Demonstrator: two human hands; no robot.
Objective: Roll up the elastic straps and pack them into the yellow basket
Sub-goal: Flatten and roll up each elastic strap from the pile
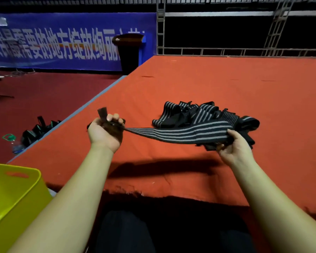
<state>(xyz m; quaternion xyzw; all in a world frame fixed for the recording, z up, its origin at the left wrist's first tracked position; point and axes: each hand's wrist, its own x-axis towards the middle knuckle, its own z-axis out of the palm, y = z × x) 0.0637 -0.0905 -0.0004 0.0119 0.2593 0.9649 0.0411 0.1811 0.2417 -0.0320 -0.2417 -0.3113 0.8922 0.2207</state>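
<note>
Black ribbed elastic with grey stripes fills both my fists: the black-and-grey striped elastic strap (181, 133) stretches between them, held above the orange carpeted platform (226, 84). My left hand (104, 133) clenches one end, fingers curled round it, a dark fuzzy tab poking up past my knuckles. My right hand (233, 147) grips the other end, bunched and folded, with thumb on top. Just beyond the strap lies the loose pile of striped elastic straps (199, 114), crumpled in soft loops on the carpet. The carpet's frayed near edge runs below my forearms. The yellow plastic basket (11, 190), smooth-walled with a slot handle, stands at my lower left, off the platform's corner.
</note>
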